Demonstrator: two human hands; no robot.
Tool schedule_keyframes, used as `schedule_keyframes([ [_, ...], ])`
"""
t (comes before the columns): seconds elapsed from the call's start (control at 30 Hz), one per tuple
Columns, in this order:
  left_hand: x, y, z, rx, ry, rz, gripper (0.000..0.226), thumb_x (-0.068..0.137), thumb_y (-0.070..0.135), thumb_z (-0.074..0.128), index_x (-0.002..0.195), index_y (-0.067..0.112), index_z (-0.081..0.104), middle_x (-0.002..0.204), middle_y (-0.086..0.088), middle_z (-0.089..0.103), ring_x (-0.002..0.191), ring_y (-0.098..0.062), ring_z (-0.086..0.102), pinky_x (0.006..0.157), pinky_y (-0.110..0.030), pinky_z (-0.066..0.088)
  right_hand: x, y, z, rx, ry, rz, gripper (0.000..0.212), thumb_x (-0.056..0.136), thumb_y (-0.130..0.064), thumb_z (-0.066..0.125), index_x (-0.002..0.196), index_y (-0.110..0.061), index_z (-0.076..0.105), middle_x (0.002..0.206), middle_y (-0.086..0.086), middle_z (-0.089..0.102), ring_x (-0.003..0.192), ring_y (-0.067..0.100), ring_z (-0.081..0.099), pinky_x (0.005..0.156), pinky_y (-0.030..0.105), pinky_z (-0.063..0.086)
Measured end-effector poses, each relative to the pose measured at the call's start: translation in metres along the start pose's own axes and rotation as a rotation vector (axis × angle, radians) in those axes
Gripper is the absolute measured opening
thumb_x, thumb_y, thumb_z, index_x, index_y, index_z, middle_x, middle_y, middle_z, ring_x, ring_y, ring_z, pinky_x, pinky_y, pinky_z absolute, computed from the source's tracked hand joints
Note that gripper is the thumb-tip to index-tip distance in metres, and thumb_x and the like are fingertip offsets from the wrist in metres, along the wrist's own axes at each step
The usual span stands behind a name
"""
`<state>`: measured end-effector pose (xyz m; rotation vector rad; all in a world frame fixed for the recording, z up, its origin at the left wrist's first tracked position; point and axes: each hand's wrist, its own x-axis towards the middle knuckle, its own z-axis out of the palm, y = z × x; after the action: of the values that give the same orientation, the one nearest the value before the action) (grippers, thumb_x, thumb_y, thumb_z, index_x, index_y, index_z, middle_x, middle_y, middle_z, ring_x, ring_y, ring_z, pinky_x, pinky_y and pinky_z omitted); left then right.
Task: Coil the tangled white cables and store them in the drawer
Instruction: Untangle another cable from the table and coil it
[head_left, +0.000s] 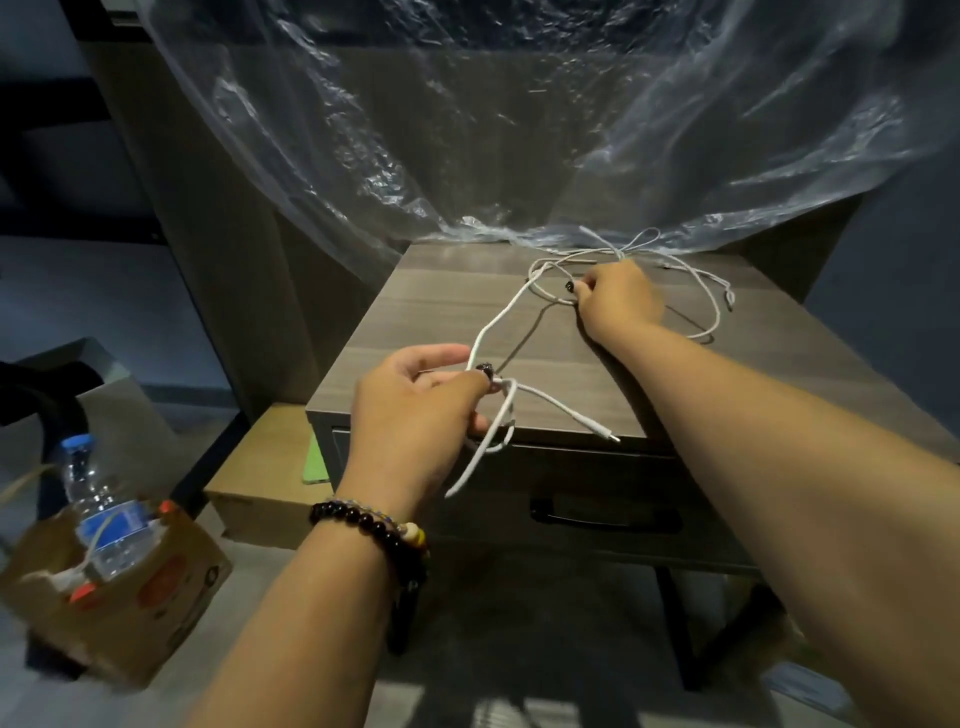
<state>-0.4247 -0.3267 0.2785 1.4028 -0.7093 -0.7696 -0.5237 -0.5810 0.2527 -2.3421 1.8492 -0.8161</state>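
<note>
Tangled white cables (561, 262) lie on top of a grey wood-grain nightstand (431, 317). My left hand (415, 410) grips a small loop of one white cable at the stand's front left corner; that cable's plug end (605, 435) lies by the front edge. From the loop the cable runs up to my right hand (615, 301), which pinches the tangle near the back of the top. More thin loops (719, 306) spread to the right of that hand. The drawer (597, 499) below the top is closed, with a dark handle (605, 514).
A clear plastic sheet (467, 130) hangs behind the nightstand, touching its back edge. On the floor to the left stand a cardboard box (156, 582) holding a water bottle (106, 514) and a flat brown box (265, 478). The stand's dark leg (675, 623) is at lower right.
</note>
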Motion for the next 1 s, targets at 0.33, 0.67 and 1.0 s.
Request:
schedule_keyframes([
  [0.33, 0.014, 0.003, 0.002, -0.105, 0.087, 0.062, 0.018, 0.084, 0.007, 0.066, 0.101, 0.012, 0.068, 0.077, 0.003, 0.073, 0.057, 0.0, 0.063, 0.05, -0.012, 0.046, -0.011, -0.008, -0.001, 0.212, 0.196, -0.247, 0.021, 0.097, -0.021, 0.048, 0.1, -0.004, 0.059, 0.109, 0.013, 0.052, 0.087, 0.031, 0.054, 0.075, 0.042, 0.045],
  [0.67, 0.01, -0.004, 0.013, -0.026, 0.008, 0.15, 0.012, 0.088, 0.012, 0.063, 0.1, 0.016, 0.066, 0.085, -0.002, 0.073, 0.067, 0.0, 0.066, 0.058, -0.012, 0.05, -0.057, -0.017, -0.038, 1.433, 0.128, -0.015, 0.013, 0.104, -0.012, 0.032, 0.097, -0.005, 0.041, 0.065, 0.009, 0.063, 0.047, 0.016, 0.058, 0.043, 0.022, 0.046],
  [1.0, 0.013, -0.012, 0.03, 0.121, -0.024, 0.205, 0.031, 0.09, 0.018, 0.063, 0.114, 0.036, 0.055, 0.095, 0.009, 0.062, 0.058, -0.001, 0.061, 0.049, -0.017, 0.048, -0.073, -0.034, -0.111, 1.481, -0.552, -0.002, 0.023, 0.102, -0.009, 0.039, 0.094, -0.004, 0.06, 0.072, 0.004, 0.059, 0.061, 0.01, 0.053, 0.06, 0.022, 0.051],
])
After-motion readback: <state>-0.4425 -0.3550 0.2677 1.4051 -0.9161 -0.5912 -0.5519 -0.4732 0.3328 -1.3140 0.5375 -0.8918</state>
